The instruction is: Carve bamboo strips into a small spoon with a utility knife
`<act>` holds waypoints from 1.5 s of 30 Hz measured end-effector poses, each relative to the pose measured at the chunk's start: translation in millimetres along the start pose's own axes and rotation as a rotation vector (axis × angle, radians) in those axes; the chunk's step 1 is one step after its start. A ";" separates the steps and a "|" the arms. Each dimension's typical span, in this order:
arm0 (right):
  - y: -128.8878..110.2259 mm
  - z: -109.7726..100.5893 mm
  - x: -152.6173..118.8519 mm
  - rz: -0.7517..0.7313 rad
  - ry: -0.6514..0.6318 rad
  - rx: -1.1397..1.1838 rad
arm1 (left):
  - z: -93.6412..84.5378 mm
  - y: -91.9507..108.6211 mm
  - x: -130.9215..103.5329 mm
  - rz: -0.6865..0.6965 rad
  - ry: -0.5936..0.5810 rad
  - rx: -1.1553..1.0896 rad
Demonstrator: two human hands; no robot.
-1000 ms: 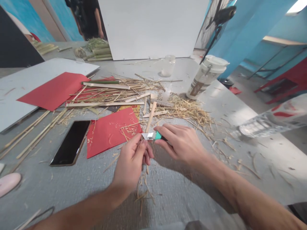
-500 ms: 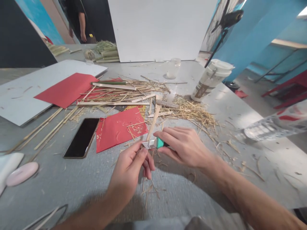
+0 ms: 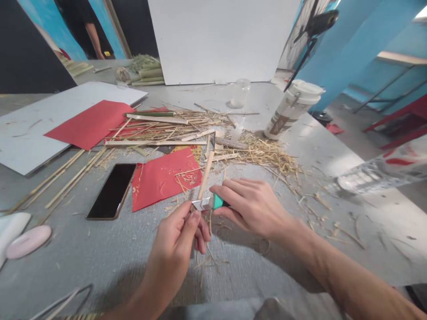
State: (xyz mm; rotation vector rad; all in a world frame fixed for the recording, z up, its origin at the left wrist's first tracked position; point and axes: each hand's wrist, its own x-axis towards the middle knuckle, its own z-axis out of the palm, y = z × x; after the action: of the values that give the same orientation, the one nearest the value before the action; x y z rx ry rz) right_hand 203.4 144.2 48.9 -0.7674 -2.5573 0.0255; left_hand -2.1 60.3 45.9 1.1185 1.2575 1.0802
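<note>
My right hand (image 3: 255, 204) is closed round a utility knife (image 3: 217, 202) with a green and black handle, its blade pointing left. A thin pale strip (image 3: 206, 175), like split bamboo or straw, is pinched between the thumb and fingers of my left hand (image 3: 182, 231) and slants up and away. The blade lies across the strip, right at my left thumb tip. Loose curled shavings (image 3: 208, 260) lie on the table below my hands. A red sheet (image 3: 167, 180) with fine shavings on it is just beyond my left hand.
A phone (image 3: 111, 191) lies left of the red sheet. Straw stalks (image 3: 160, 129) and a straw heap (image 3: 270, 155) spread behind. A white canister (image 3: 292, 109), a clear jar (image 3: 239, 94) and a plastic bottle (image 3: 363, 178) stand or lie rightward. A person (image 3: 88, 31) is at the back left.
Both hands, with the knife and strip, have shifted slightly left. The strip's far end sits lower and closer to me. The person at the back has moved left.
</note>
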 end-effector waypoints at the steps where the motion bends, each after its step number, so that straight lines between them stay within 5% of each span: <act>1: -1.0 -0.7 0.1 -0.002 -0.003 0.001 | -0.8 -0.4 -2.0 -0.014 0.004 -0.003; 11: -7.7 -7.9 9.0 -0.092 0.016 -0.053 | -10.0 3.5 -16.5 -0.107 -0.017 -0.089; 16: -16.2 -7.2 11.1 -0.047 0.034 -0.094 | -13.3 9.1 -21.0 -0.058 0.044 -0.001; 23: -36.0 -6.6 10.0 -0.016 0.039 -0.113 | -16.5 6.6 -22.6 -0.123 0.024 -0.173; 26: -15.5 -17.2 5.9 0.069 0.016 -0.170 | -17.9 -0.2 -30.8 -0.213 -0.058 -0.253; 29: 22.8 -32.8 -4.8 0.328 0.111 -0.336 | -20.4 -11.6 -42.6 -0.291 -0.178 -0.201; 32: 39.0 -36.3 -19.1 0.344 0.110 -0.253 | -22.3 -21.7 -46.2 -0.315 -0.107 -0.178; 35: 15.5 -23.3 -27.8 0.283 -0.005 -0.046 | -19.9 -25.9 -40.3 -0.292 0.005 -0.138; 40: -36.3 -3.8 -27.3 0.256 -0.182 0.164 | -11.2 -23.4 -33.3 -0.283 0.034 -0.105; 45: -45.3 -0.9 -27.4 0.278 -0.255 0.225 | -7.8 -20.1 -32.6 -0.264 0.019 -0.118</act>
State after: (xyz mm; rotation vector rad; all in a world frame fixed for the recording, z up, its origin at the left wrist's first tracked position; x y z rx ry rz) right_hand 200.6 91.6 44.7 -1.0806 -2.5964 0.5221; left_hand -10.9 25.4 30.8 0.8286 1.2976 0.9541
